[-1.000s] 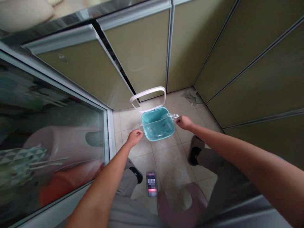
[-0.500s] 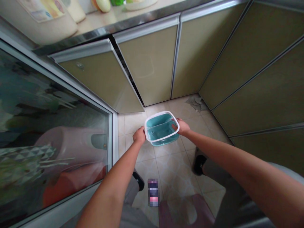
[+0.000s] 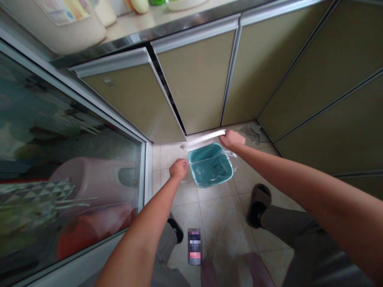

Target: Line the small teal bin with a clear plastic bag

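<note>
**Teal bin flanked by both hands, white ring lifted at its far edge**

The teal bin (image 3: 211, 169) is standing upright on the tiled floor (image 3: 221, 211), in front of the cabinet doors (image 3: 197, 79) and just right of the glass sliding door (image 3: 60, 159). A clear plastic liner (image 3: 231, 157) is lying inside it and is spilling over the right rim. The bin's mouth is roughly square with rounded corners, so no strong long axis is being shown; it is turned slightly askew to the cabinets.

The white ring (image 3: 205, 139) is being held tilted up at the bin's far edge, seen nearly edge-on, with its long side running left to right across the far rim. It is being gripped at its right end by the right hand (image 3: 231, 139), whose fingers are closed around it. That hand is lying at the far right corner of the bin.

The left hand (image 3: 178, 168) is closed in a loose fist against the bin's left side, touching or pinching the liner's edge there; exactly what is being pinched cannot be told. It is sitting nearer than the right hand, so the two hands are placed diagonally across the mouth, left-near and right-far, with the bin between them. Both are equally close to the rim.

A dark slipper (image 3: 259, 203) is resting on the floor to the near right, and a crumpled grey cloth (image 3: 254, 131) is lying in the far corner. Items are sitting on the bench (image 3: 143, 22) above.
</note>
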Motion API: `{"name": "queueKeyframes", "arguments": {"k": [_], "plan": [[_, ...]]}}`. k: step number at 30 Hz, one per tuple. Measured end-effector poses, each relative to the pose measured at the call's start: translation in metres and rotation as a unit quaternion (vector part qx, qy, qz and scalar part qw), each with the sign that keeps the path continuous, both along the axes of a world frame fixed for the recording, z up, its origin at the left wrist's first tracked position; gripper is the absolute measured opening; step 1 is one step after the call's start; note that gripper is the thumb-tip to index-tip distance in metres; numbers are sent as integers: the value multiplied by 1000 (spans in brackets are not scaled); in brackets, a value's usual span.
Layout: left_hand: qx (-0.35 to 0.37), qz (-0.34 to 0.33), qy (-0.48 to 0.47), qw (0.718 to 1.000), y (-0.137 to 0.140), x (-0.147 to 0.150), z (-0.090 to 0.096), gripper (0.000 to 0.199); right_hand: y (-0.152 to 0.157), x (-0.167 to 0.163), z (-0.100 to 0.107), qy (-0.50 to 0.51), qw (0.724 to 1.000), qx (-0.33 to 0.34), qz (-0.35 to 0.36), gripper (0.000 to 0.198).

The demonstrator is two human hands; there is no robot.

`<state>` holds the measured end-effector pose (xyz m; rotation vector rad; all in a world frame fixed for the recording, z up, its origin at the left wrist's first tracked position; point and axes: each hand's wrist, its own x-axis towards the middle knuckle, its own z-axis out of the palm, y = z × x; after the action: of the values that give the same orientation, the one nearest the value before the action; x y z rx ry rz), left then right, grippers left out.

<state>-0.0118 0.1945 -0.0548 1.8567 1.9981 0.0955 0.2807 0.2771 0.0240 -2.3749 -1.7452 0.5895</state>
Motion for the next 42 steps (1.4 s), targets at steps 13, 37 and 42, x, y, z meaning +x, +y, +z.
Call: {"name": "queueKeyframes", "arguments": {"k": [13,37,42], "plan": [[17,-16,-94,995,7,-15,-15,16,45,6,-7,25,998,56,22,49],[9,31,-67,997,29,-13,-33,22,-33,42,-77,-41,979,-33,196,31],[2,79,-106,991,44,-12,-46,23,-17,36,-87,-1,989,-16,144,28]]}}
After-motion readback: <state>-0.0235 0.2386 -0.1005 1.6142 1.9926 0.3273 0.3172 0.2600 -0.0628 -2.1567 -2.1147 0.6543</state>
